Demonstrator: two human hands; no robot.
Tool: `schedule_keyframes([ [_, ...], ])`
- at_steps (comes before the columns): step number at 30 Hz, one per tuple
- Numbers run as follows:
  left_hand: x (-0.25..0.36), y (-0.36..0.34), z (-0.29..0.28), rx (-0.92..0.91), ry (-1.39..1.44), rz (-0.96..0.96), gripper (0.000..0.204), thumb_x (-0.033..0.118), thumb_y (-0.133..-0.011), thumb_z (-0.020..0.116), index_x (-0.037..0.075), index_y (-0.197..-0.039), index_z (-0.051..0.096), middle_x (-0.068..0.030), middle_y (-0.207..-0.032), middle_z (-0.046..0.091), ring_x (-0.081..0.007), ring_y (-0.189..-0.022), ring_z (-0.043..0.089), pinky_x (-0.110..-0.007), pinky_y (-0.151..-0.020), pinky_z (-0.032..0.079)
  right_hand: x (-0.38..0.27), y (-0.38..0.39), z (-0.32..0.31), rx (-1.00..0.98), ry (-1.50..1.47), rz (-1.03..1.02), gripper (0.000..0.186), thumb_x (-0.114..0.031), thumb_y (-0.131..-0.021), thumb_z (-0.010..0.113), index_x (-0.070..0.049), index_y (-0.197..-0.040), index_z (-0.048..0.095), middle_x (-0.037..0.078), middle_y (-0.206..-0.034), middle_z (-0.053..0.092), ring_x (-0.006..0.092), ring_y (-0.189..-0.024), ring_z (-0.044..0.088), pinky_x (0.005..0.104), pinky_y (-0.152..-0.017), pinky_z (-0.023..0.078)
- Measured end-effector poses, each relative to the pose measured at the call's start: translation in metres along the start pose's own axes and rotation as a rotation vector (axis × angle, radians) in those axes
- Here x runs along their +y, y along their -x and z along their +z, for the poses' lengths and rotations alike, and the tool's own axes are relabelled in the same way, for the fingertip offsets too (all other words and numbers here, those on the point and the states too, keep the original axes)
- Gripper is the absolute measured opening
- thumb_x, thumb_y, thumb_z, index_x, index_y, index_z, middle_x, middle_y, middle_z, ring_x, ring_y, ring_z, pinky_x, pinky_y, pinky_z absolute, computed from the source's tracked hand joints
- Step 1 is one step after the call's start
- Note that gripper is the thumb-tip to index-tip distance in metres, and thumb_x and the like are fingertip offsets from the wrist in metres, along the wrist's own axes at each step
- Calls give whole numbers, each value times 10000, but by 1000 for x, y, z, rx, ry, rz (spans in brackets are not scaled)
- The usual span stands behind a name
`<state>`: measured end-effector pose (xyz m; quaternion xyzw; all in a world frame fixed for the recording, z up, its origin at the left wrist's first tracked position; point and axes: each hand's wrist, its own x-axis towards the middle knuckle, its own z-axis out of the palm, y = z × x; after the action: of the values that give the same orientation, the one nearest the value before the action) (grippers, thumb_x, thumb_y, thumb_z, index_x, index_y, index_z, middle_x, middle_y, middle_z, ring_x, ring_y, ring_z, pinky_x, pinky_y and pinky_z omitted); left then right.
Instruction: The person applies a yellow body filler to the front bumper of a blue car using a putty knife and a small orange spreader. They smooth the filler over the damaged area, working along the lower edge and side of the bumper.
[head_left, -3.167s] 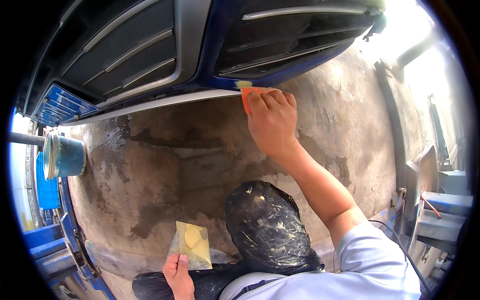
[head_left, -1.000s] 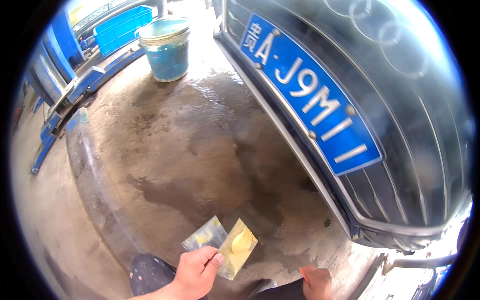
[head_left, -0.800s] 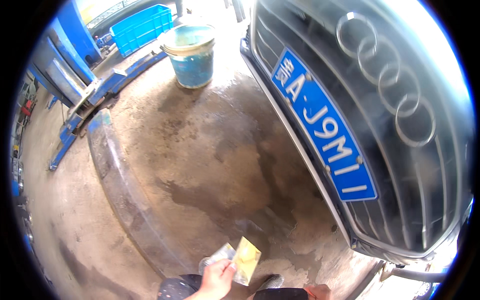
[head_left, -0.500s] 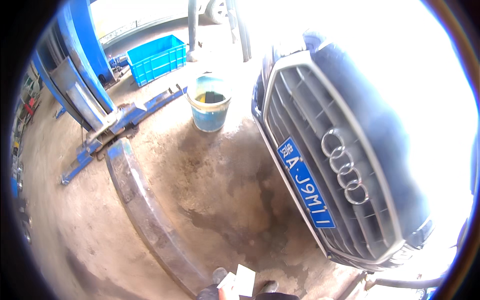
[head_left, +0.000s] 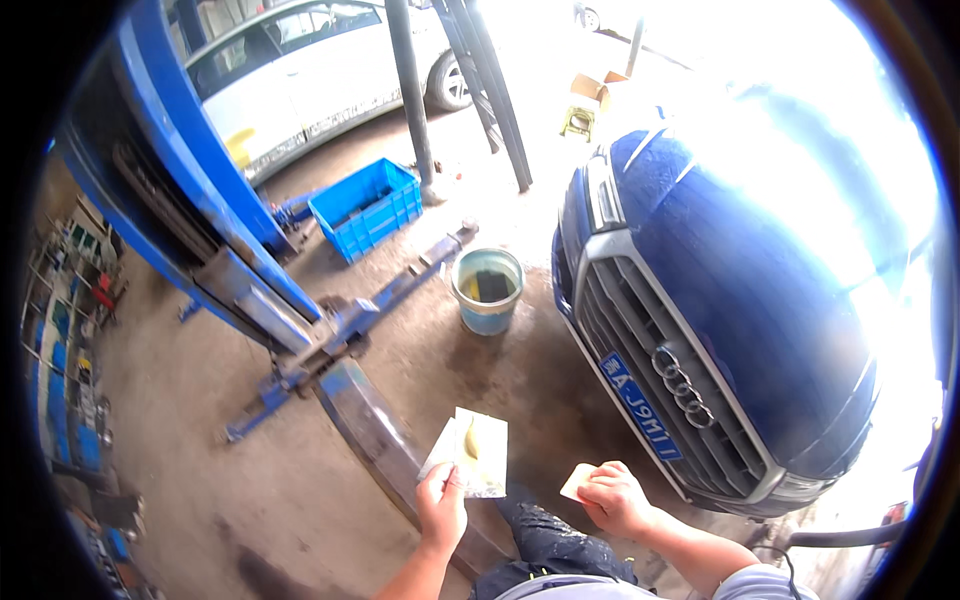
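My left hand (head_left: 442,505) grips square, thin mixing sheets (head_left: 483,455), the top one carrying pale yellow paste. My right hand (head_left: 615,500) pinches a small flat pale-orange spreader (head_left: 576,482) low in the view, to the right of the sheets. Beyond both hands is the front of a blue car (head_left: 720,300), with its slatted grille (head_left: 635,305), ring emblem and blue number plate (head_left: 640,405). Neither hand is touching the car.
A blue lift post (head_left: 175,190) stands at left, its arm (head_left: 400,285) low along the floor. Ahead are a bucket (head_left: 487,300), blue crate (head_left: 365,210), black ladder (head_left: 480,90) and white car (head_left: 300,80). A metal strip (head_left: 365,420) crosses the floor beside my legs.
Earlier my right hand held the spreader against the lower bumper. Now the view is higher and farther back, the whole car front shows, and both hands are raised away from it.
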<state>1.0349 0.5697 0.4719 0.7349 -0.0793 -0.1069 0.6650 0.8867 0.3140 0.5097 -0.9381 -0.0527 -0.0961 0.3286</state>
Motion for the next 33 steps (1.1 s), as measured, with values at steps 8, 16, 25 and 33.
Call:
schedule_keyframes([
  [8, 84, -145, -65, 93, 14, -23, 226, 149, -1049, 624, -33, -921, 661, 73, -750, 529, -30, -689, 417, -228, -601, 350, -2, -234, 20, 216, -87, -146, 138, -69, -778, 767, -125, -830, 652, 26, -732, 597, 259, -783, 606, 415, -829, 468],
  [16, 127, -293, -126, -4, -190, 36, 259, 132, -1038, 630, -11, -828, 580, 45, -696, 465, -52, -654, 388, -264, -564, 338, -33, -432, 33, 178, 49, -330, 259, -122, -733, 754, -140, -987, 705, -41, -821, 619, 198, -893, 613, 413, -916, 463],
  [25, 120, -507, -173, -199, -283, 229, 241, 133, -1023, 629, -15, -839, 577, -63, -628, 469, -136, -577, 407, -326, -533, 367, -10, -600, 73, 162, 135, -124, 147, -113, -729, 749, -135, -849, 667, -24, -772, 617, 214, -832, 619, 416, -913, 472],
  [33, 124, -676, -165, -207, -21, 67, 241, 129, -1045, 600, -13, -851, 597, 66, -733, 490, -35, -689, 384, -238, -582, 318, 64, -640, 57, 265, -29, 275, 148, -50, -768, 740, -128, -879, 679, 42, -827, 673, 271, -898, 668, 435, -909, 479],
])
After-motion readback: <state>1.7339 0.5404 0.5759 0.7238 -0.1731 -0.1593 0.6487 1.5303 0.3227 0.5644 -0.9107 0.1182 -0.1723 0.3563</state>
